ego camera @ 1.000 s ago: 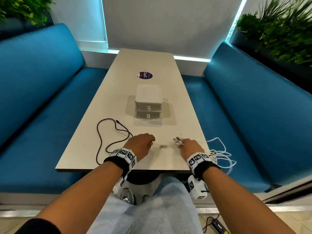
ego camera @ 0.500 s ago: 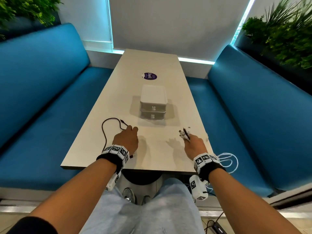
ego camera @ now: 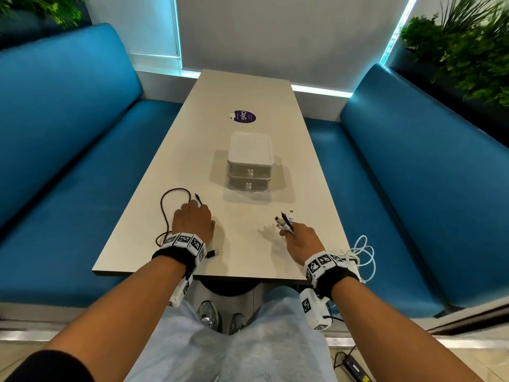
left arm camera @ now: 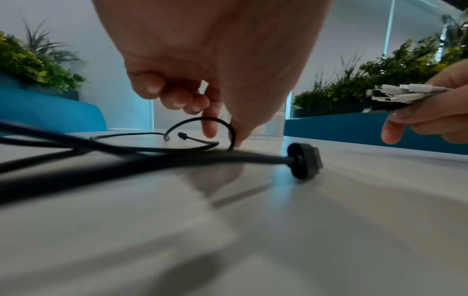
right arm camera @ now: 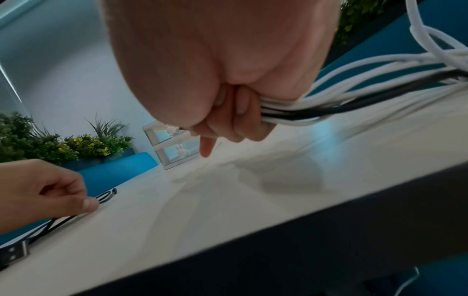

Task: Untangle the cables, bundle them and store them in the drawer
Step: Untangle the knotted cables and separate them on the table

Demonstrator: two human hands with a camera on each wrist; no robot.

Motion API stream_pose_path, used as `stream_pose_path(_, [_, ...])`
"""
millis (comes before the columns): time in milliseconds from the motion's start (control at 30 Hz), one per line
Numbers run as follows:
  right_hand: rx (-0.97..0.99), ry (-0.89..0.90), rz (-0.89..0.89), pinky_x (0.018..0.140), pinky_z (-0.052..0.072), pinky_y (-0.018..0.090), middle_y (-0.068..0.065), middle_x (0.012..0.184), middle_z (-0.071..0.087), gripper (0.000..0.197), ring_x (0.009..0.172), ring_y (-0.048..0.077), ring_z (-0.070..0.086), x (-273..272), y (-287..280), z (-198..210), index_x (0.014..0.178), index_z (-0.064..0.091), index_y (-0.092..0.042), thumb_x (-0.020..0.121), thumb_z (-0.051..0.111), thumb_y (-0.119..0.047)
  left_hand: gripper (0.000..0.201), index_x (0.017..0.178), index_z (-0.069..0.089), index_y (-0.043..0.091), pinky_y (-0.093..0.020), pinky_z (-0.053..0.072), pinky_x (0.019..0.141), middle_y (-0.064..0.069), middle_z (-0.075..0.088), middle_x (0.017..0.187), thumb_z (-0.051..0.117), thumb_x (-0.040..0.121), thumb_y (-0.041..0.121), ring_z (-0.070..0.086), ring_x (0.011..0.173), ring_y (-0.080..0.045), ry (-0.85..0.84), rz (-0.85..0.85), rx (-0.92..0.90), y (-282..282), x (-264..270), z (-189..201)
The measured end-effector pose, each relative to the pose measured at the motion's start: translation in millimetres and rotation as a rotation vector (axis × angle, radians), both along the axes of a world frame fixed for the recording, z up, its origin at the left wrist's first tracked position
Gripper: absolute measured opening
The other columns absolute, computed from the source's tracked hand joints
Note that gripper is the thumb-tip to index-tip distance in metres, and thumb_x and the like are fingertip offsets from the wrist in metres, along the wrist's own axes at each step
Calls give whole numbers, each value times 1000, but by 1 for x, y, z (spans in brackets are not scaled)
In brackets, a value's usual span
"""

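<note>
At the centre of the head view, a small white two-drawer unit stands on the pale table, both drawers closed; what is inside cannot be made out. Lower left of it, a thin black cable lies in loose loops, its USB plug near the table's front edge. The left hand is over it, thumb and forefinger closing on a loop. Lower right, the right hand grips a bunch of cables, mostly white with one black, plug ends fanned forward and slack loops hanging off the table edge.
</note>
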State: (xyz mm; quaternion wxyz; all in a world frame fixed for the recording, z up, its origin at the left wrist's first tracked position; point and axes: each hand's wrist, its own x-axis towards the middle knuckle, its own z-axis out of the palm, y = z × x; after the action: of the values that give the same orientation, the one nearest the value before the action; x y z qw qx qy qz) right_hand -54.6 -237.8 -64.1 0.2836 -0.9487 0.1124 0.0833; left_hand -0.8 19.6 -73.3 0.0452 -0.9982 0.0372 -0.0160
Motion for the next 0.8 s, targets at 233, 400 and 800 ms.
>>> stream_pose_path(233, [128,-6,-13,81,45,30,13,114,68,28,105,34,60,10,13,9,102,72,-9,100,47,-23,23,108,65,16,-37,40,91,-8,52,119,53,91,23,48,111,-29,55,55,30,0,11,2])
stream_pose_path(400, [200,-24,-58,75,40,27,12,109,68,32,102,32,61,12,20,14,101,72,-7,101,44,-22,17,95,64,20,-44,31,89,-4,54,108,50,86,22,42,107,-30,17,-46,-41,-18,7,10])
stream_pose_path(800, [381,-161,-237,69,40,32,3,67,58,38,69,26,53,8,13,21,68,55,-14,92,56,-43,11,104,52,19,-35,23,82,-2,63,94,43,102,25,53,98,-26,102,-377,-387,-84,-35,28])
